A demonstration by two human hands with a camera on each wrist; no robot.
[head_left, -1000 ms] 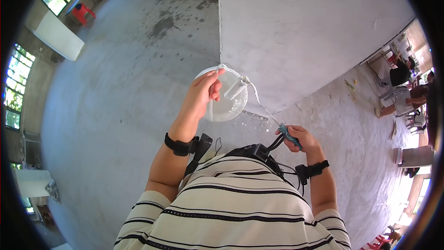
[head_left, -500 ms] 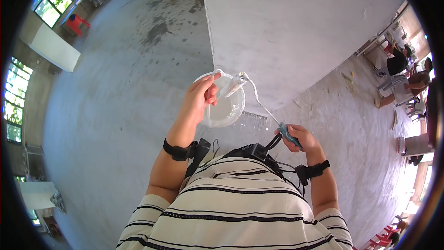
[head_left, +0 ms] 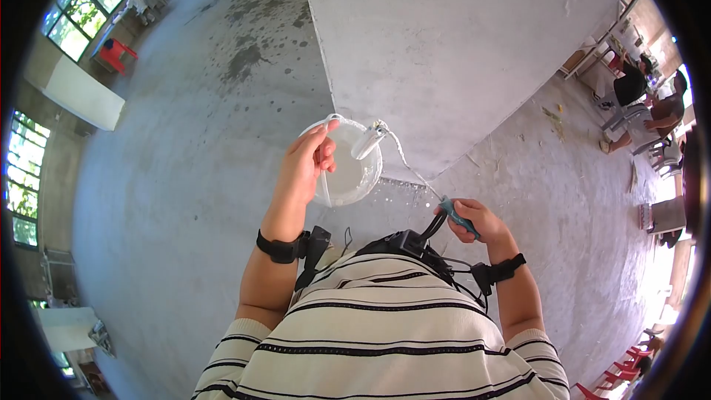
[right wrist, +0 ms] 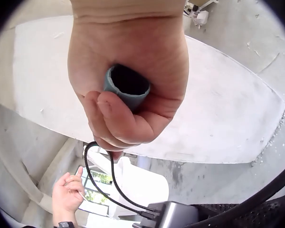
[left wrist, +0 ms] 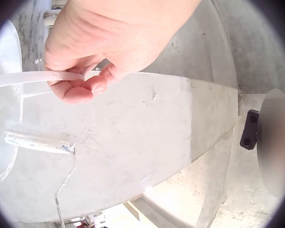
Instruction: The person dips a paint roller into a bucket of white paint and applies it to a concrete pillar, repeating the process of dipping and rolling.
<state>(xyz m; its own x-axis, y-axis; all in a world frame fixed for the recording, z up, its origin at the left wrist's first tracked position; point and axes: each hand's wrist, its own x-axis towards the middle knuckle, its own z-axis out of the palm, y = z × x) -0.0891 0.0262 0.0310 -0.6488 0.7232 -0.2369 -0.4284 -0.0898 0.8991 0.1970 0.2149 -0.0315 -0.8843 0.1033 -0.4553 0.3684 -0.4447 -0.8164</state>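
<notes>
My left hand holds up a translucent white plastic bucket by its thin bail handle, fingers curled round the strip. Inside the bucket a whitish coating shows along the wall. My right hand grips the teal handle of a small paint roller; its hollow butt end faces the right wrist view. From that handle a paint-caked wire frame runs to the white roller sleeve, which overlaps the bucket's right side in the head view.
A broad pale wall with a sharp corner stands in front. White drips spot the floor at its foot. Black cables loop from a device at the waist. People sit far right; a red stool stands far left.
The wall corner has shifted left and down in the head view. My left hand and the bucket have moved slightly left and lower. My right hand keeps its hold on the paint roller.
</notes>
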